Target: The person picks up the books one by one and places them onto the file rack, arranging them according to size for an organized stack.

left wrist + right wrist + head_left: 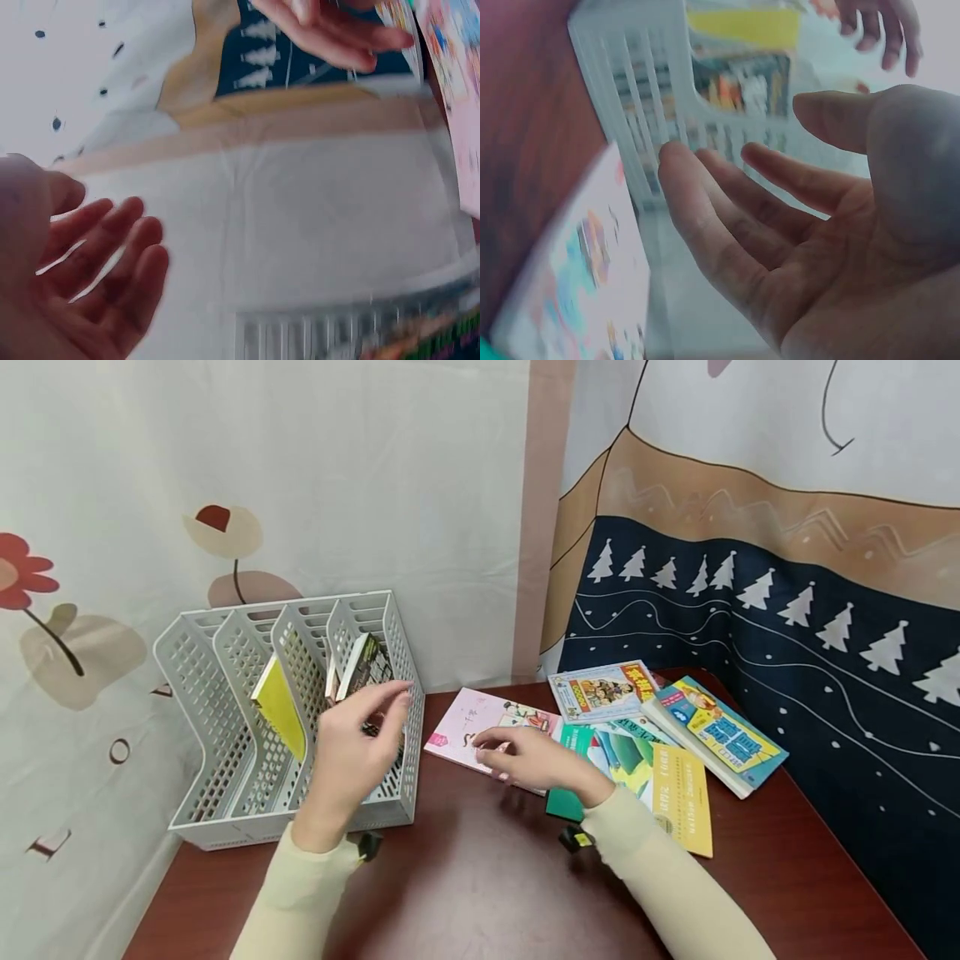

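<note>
Behind right hand (536, 758), part-hidden pink book (483, 712)

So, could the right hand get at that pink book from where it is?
Probably yes: the right hand is empty and hangs over the pink book in the head view, with nothing seen between them.

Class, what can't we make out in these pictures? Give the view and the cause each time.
Head view: part of the pink book, behind the right hand.
Head view: part of the dark-covered book in the rack, behind the left hand.
Head view: fine lettering on the yellow panel, too small to read.
Left wrist view: most of the rack, cut off by the bottom edge.
Right wrist view: the pink book's cover picture, blurred.
</note>
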Motion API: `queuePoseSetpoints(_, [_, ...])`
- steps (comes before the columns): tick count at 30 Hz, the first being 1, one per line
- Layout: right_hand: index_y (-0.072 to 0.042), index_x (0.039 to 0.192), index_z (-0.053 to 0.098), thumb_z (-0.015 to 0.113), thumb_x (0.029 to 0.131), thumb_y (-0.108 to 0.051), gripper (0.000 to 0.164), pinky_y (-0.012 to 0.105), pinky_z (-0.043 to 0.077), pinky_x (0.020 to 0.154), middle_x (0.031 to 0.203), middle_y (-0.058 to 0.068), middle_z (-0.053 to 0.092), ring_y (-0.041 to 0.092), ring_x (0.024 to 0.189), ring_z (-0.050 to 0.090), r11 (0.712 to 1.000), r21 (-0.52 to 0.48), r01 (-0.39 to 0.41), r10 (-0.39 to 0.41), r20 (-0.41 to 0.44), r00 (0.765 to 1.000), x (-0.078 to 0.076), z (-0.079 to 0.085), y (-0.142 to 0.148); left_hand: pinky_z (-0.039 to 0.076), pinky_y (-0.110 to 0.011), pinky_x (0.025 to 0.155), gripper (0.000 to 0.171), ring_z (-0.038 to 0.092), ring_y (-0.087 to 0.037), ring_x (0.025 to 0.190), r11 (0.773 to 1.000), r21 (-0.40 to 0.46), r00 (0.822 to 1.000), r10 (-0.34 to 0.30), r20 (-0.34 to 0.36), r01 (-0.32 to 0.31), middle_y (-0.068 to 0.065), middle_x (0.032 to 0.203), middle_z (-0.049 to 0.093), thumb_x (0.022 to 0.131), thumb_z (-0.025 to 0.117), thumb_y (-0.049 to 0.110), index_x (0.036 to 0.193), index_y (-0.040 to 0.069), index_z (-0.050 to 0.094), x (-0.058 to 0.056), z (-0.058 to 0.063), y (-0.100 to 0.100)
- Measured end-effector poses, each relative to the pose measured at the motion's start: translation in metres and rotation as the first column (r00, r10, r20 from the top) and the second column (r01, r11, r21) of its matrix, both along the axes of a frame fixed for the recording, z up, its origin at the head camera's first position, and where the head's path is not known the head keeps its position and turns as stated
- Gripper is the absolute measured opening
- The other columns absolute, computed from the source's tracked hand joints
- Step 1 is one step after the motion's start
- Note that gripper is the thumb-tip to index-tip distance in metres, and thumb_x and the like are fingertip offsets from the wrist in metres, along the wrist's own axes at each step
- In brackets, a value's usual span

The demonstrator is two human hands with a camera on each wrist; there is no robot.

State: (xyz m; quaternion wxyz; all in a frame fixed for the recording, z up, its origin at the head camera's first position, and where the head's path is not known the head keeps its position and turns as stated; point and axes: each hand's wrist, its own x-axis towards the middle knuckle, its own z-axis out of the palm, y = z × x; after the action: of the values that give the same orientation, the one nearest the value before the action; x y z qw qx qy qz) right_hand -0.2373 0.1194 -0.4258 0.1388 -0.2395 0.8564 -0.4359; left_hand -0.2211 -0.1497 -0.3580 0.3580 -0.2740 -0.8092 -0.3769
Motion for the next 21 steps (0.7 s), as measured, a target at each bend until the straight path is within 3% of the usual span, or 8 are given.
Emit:
queuePoseSetpoints(4, [-0.016,0.139,0.068,0.063,0.104,-0.042,0.044,0.040,0.063,0.083,0.125,0.010,0.072,0.027,0.091,0.074,0.998,0.013,0.061,-0.061,0.003,0.998,-0.009,0.003,0.036,0.062,-0.036,0.068,0.029,0.071,-0.013,0.081,0.988,-0.150,0.995,-0.011,0.099,0.026,-0.007,0.111,0.081,0.101,0.070,0.023,0.127,0.012,0.077,0.002,-0.005,0.027])
queuePoseSetpoints(9, [-0.016,0.143,0.065,0.059,0.105,-0.046,0.049,0.042,0.062,0.083,0.127,0.019,0.071,0.032,0.097,0.073,0.981,0.080,0.174,-0.175,0.005,0.985,-0.015,0.011,0.086,0.061,-0.036,0.071,0.033,0.072,-0.015,0.077,0.961,-0.264,0.974,-0.017,0.226,0.078,-0.004,0.108,0.080,0.102,0.067,0.031,0.130,0.015,0.075,-0.001,-0.017,0.059])
queuePoseSetpoints(14, [-0.009,0.146,0.062,0.055,0.107,-0.049,0.056,0.047,0.060,0.087,0.127,0.021,0.073,0.033,0.102,0.072,0.949,0.154,0.275,-0.266,-0.074,0.961,-0.012,0.014,0.133,0.059,-0.042,0.091,0.037,0.074,-0.019,0.097,0.929,-0.334,0.902,-0.002,0.431,0.162,-0.004,0.120,0.079,0.104,0.061,0.039,0.132,0.017,0.074,-0.007,-0.041,0.087])
queuePoseSetpoints(16, [-0.007,0.146,0.061,0.054,0.107,-0.049,0.058,0.048,0.060,0.087,0.125,0.022,0.074,0.035,0.103,0.073,0.932,0.184,0.311,-0.298,-0.093,0.950,-0.008,0.014,0.148,0.058,-0.043,0.093,0.037,0.073,-0.019,0.097,0.914,-0.355,0.871,0.005,0.492,0.196,-0.002,0.121,0.079,0.105,0.059,0.040,0.130,0.018,0.075,-0.006,-0.052,0.097])
queuePoseSetpoints(18, [-0.004,0.147,0.058,0.052,0.108,-0.048,0.059,0.049,0.059,0.086,0.124,0.025,0.073,0.038,0.106,0.073,0.919,0.215,0.331,-0.320,-0.085,0.944,-0.003,0.012,0.162,0.058,-0.043,0.093,0.034,0.073,-0.019,0.099,0.898,-0.379,0.853,0.010,0.522,0.222,0.000,0.117,0.079,0.105,0.060,0.040,0.124,0.019,0.077,-0.004,-0.062,0.108])
queuePoseSetpoints(21, [0.000,0.148,0.057,0.050,0.109,-0.048,0.063,0.054,0.057,0.088,0.132,0.030,0.068,0.040,0.110,0.069,0.890,0.284,0.356,-0.345,-0.088,0.934,0.009,0.007,0.182,0.058,-0.042,0.088,0.030,0.073,-0.020,0.094,0.869,-0.414,0.840,-0.002,0.543,0.270,0.002,0.105,0.080,0.104,0.061,0.039,0.115,0.018,0.079,0.003,-0.075,0.121])
